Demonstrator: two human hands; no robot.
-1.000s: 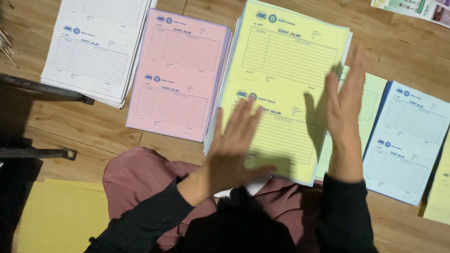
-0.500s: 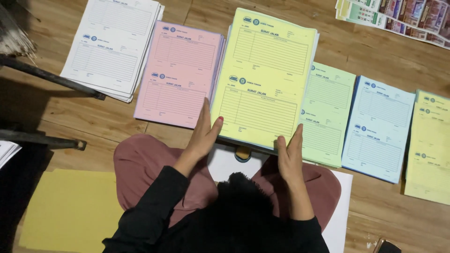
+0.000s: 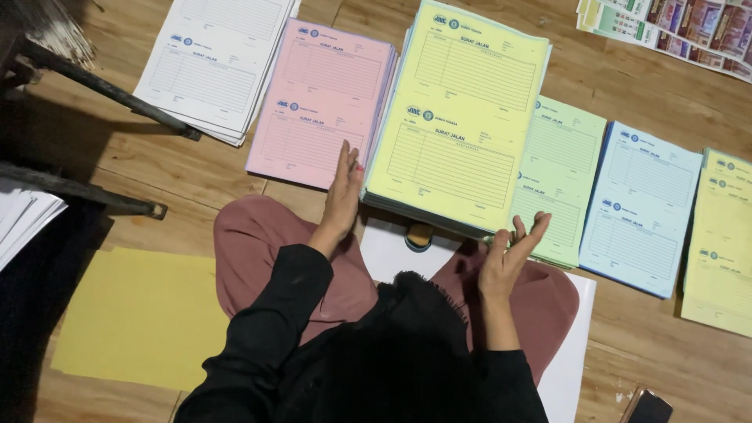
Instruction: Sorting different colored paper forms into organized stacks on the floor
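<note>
A thick stack of yellow printed forms (image 3: 462,117) lies on the wooden floor in front of my crossed legs. My left hand (image 3: 343,192) is flat and upright, fingers straight, pressed against the stack's left edge near its front corner. My right hand (image 3: 509,251) is at the stack's front right corner, palm turned toward it with fingers apart, holding nothing. A pink stack of forms (image 3: 321,98) sits just left of my left hand. A light green stack (image 3: 560,172) lies partly under the yellow one, beside my right hand.
A white stack of forms (image 3: 215,63) lies far left, a blue stack (image 3: 642,207) and another yellow stack (image 3: 721,243) to the right. Plain yellow sheets (image 3: 141,313) and white sheets (image 3: 564,368) lie by my legs. Dark metal bars (image 3: 102,90) cross the left side. Colourful printed sheets (image 3: 689,31) top right.
My hands dropped from above the yellow stack to its front corners, then shifted outward: the left now presses the left edge, the right has lifted slightly off the front right corner.
</note>
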